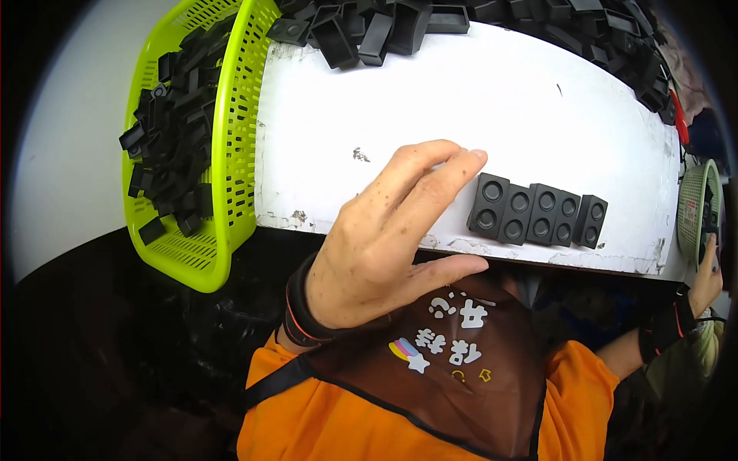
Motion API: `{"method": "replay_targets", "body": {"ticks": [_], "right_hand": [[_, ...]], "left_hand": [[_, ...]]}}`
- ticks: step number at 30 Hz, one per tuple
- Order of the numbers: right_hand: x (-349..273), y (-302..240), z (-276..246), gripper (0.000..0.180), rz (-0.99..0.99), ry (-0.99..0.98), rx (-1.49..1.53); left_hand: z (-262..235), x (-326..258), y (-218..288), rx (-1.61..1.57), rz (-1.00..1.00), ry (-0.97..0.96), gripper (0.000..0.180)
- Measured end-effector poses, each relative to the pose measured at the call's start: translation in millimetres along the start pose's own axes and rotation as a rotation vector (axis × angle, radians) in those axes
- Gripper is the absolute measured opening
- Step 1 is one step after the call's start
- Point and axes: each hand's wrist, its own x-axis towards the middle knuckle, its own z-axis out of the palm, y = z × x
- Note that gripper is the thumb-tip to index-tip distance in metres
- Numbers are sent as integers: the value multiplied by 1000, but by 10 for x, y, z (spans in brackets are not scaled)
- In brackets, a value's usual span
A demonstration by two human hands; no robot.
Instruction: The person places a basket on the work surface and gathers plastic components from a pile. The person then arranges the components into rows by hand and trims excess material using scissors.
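My left hand [393, 230] is over the near edge of the white tabletop, thumb and fingers spread apart with nothing between them. Just right of its fingertips, a short row of black rectangular blocks [519, 209] stands close to that edge. Each shows two round recessed circles on its upper face. The rightmost block [590, 221] sits slightly apart from the others. At the far right, my right hand [704, 284] reaches to a small pale green basket [691, 207] with dark pieces inside. Most of its fingers are hidden or too small to read.
A bright green slotted basket [221, 154] full of black pieces [181, 115] stands along the table's left side. More black hollow parts [384, 31] are heaped along the far edge. A red object [679, 117] lies by the far right corner. The white tabletop [461, 92] has scuffed edges.
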Motion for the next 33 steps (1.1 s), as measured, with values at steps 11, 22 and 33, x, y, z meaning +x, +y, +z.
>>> {"method": "replay_targets", "body": {"ticks": [11,22,33], "right_hand": [[-1409,-2876,83,49,-922,-252,620],[-1135,-2774,119,30,-907,235,494],[-178,-174,-4,35,-348,189,-164]], "left_hand": [[-314,237,-199,454,154,366,42],[-179,890,-409,890,187,121,34],[-339,555,-188,312,37,252,26]]}}
